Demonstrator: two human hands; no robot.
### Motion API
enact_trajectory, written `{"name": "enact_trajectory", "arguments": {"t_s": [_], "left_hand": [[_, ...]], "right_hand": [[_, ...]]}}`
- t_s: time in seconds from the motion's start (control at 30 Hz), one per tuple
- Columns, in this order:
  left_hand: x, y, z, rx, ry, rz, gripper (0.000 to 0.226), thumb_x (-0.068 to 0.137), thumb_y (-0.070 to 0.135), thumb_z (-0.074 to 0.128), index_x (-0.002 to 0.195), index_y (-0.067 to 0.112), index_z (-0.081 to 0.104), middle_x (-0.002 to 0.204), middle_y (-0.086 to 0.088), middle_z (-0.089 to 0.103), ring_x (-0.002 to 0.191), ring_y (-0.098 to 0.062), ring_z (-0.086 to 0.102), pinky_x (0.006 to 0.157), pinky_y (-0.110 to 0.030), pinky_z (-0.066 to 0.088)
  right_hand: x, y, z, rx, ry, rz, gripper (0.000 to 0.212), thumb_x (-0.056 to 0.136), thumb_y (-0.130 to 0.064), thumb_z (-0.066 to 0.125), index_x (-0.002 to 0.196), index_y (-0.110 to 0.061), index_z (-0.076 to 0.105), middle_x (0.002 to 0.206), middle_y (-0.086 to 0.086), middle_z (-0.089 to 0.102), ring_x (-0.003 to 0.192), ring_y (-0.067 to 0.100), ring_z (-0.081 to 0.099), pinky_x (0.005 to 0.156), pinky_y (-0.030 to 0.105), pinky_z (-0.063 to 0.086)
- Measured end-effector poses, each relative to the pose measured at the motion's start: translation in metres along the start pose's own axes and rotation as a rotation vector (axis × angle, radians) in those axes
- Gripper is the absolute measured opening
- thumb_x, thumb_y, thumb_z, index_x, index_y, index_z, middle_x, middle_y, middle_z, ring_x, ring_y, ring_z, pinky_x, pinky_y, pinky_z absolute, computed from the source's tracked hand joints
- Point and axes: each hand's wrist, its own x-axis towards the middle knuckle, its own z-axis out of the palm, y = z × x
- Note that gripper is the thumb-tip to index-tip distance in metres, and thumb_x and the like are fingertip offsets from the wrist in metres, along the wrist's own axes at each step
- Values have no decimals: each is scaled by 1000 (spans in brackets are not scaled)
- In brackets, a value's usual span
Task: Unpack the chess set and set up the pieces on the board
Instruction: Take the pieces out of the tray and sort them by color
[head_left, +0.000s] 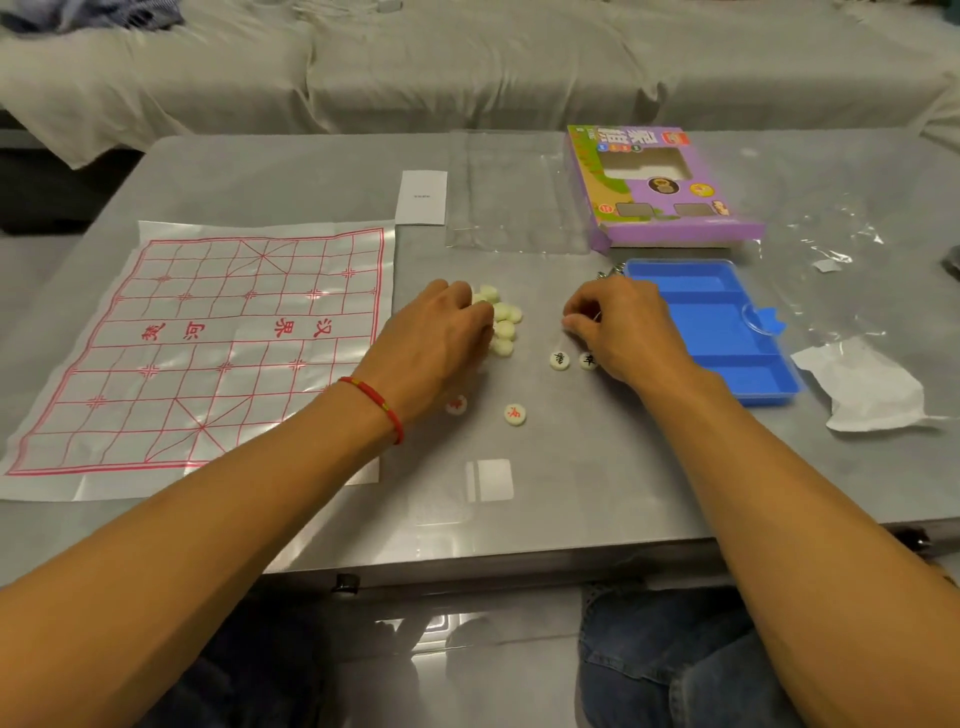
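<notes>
Fingers first: the left hand (441, 332) had its fingers curled down over the near edge of the pile (501, 322) of pale discs, though whether they pinched one could not be told, the knuckles hiding the tips. The right hand (623, 327) had fingers bunched, thumb and forefinger closed on something small and thin; what it was could not be made out.

Over on the far left lay the board (208, 343), a creased plastic sheet with red grid lines and red characters across the middle, flat on the grey table (571, 467) and bare of pieces. A red bracelet (376, 405) sat on the left wrist. Just beside that wrist, a red-marked piece (456, 404) was half hidden, and another red piece (515, 414) lay clear of it. A white slip (421, 197) sat behind the board's far corner, with a clear tray (511, 197) next to it.

Between the hands, the pile showed blank faces. Below the right hand, two black-marked pieces (559, 360) lay side by side, the right one touching the hand's edge.

Then the purple box (660, 187) at the back, the blue tray (722, 332) just beside the right hand, and crumpled wrap (831, 249) and a white scrap (867, 389) on the far right.
</notes>
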Motion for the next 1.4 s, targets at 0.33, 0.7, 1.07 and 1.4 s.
{"name": "enact_trajectory", "arguments": {"t_s": [0.33,0.7,1.07,1.4], "left_hand": [[-10,-14,-6,-197,-71,-269,20,92,20,60,111,17,68,105,-6,61,90,-18,56,76,-22,42],[-16,-10,3,-145,-76,-251,29,93,27,60,119,19,68,112,-9,59,100,-24,52,83,-28,46],[-37,3,-3,-69,-83,-202,30,93,34,57,119,25,68,104,-3,56,96,-18,46,70,-26,42],[-10,48,2,-90,-139,-25,32,92,34,54,121,30,66,95,-3,49,95,-21,44,80,-38,46]], "right_hand": [[-2,-9,-9,-70,43,-18,9,89,-15,69,91,-16,77,90,5,71,86,23,64,72,35,54],[-28,-54,23,-103,16,-409,24,93,-31,65,115,-27,71,106,-2,57,96,19,55,73,42,53],[-50,-51,6,-170,-170,-397,25,95,-37,61,117,-31,72,111,-4,50,108,13,45,80,31,47],[-63,-5,-27,-198,-123,-237,23,95,-30,59,110,-30,76,107,-3,53,104,18,46,86,37,47]]}}
